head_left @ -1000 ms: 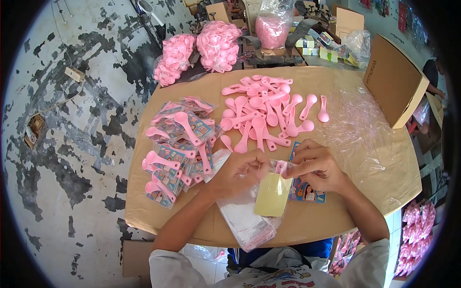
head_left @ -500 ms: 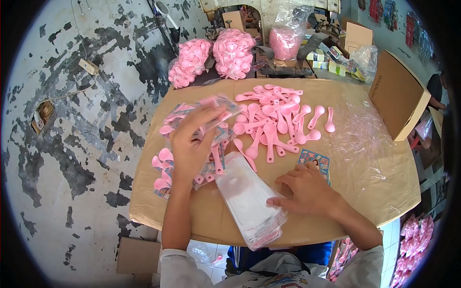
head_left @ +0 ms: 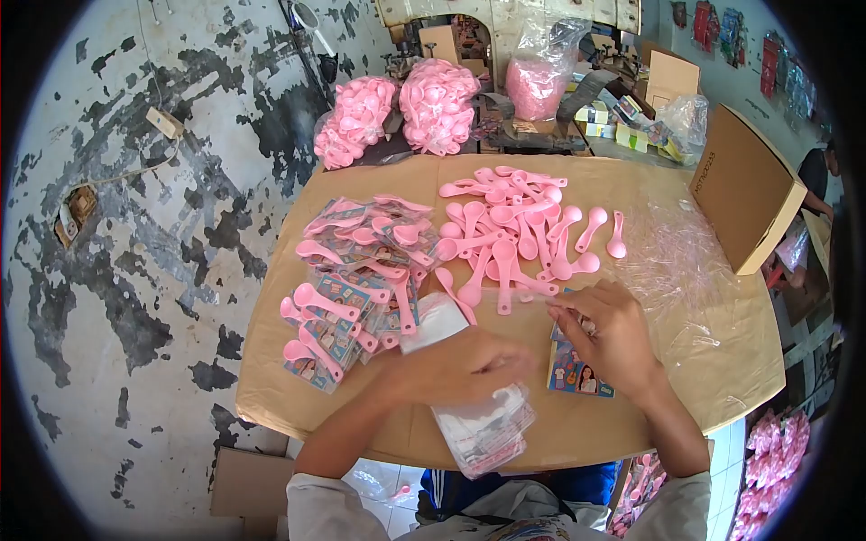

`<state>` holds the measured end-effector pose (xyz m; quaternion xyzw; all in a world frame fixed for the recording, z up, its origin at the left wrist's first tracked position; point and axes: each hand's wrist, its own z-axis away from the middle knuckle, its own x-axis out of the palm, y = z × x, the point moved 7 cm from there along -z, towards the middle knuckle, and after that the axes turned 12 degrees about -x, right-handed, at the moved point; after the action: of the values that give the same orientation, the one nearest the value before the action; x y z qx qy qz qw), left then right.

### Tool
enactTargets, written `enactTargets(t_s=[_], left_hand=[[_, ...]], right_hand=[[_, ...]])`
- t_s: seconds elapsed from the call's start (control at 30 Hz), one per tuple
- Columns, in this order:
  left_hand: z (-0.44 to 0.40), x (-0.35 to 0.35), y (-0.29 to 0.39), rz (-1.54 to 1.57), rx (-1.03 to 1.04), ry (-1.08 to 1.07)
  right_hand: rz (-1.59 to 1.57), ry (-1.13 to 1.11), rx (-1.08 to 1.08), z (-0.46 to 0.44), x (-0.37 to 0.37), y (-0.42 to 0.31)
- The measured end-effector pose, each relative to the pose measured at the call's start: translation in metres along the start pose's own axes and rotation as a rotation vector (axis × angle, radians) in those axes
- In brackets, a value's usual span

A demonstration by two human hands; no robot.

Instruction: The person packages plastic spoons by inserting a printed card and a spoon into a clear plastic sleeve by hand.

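My left hand (head_left: 465,368) passes low over a stack of clear plastic bags (head_left: 483,428); its fingers are curled and smeared by motion. The fingertips of my right hand (head_left: 613,338) pinch together at what looks like a thin clear plastic strip (head_left: 516,296). Underneath that hand lies a printed blue card (head_left: 585,377), partly covered. Loose pink measuring spoons (head_left: 505,270) are heaped beyond my hands. To the left, a pile of bagged spoons with cards (head_left: 356,252) spreads over the table.
Thin clear plastic scraps (head_left: 677,243) litter the right side of the brown-covered table (head_left: 722,361). A cardboard box (head_left: 747,189) stands at the right edge. Bulging bags of pink spoons (head_left: 440,106) sit at the back. A person (head_left: 816,176) is at far right.
My left hand has come down and right from above the left pile, and the packet it held is gone from it. My right hand has risen slightly and pinched; more of the card shows.
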<state>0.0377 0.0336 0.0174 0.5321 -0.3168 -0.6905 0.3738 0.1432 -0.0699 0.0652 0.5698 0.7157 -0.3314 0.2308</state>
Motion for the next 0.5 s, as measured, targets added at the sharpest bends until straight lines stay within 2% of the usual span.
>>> enactTargets(t_s=[0.07,0.17,0.2,0.3,0.4,0.5], left_hand=[[-0.004,-0.001,0.011,0.352,0.112,0.291],[-0.017,0.013,0.003,0.931,0.093,0.296],[-0.021,0.014,-0.002,0.977,0.063,0.285],[-0.027,0.012,-0.021,1.121,-0.006,0.280],[-0.027,0.004,-0.026,1.245,-0.022,0.340],[-0.027,-0.001,-0.027,1.189,0.009,0.369]], right_hand=[[0.079,0.007,-0.118,-0.003,-0.010,-0.015],[0.037,-0.040,-0.178,-0.002,-0.005,-0.025],[-0.005,-0.061,-0.178,0.001,-0.002,-0.025],[-0.409,-0.106,-0.144,0.005,-0.008,0.001],[-0.220,-0.180,0.116,0.021,-0.016,0.062],[0.067,-0.507,0.187,0.051,0.001,0.096]])
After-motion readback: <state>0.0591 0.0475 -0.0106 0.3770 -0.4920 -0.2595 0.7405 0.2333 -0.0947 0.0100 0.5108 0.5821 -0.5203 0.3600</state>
